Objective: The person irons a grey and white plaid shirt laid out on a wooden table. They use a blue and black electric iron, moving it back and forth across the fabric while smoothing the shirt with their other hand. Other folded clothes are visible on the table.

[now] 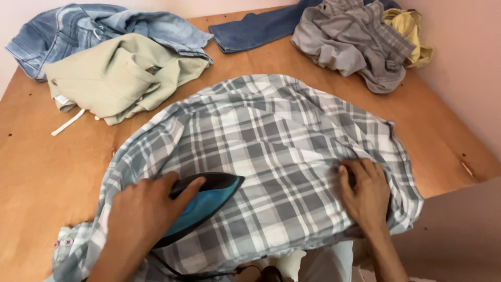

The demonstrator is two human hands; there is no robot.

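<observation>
A grey and white plaid shirt (271, 141) lies spread over the near part of a brown wooden table (47, 172). My left hand (143, 209) grips a blue and black clothes iron (209, 201) that rests on the shirt, nose pointing right. My right hand (365, 193) presses flat on the shirt's right side, fingers bunching a fold of the cloth. The iron's cord (209, 272) trails off the near edge.
At the back left lie blue denim jeans (88, 26) and a beige garment (120, 75) with a white drawstring. Another dark denim piece (255, 28), a grey garment (355, 42) and a yellow cloth (412, 28) sit at the back right. A pink wall stands at the right.
</observation>
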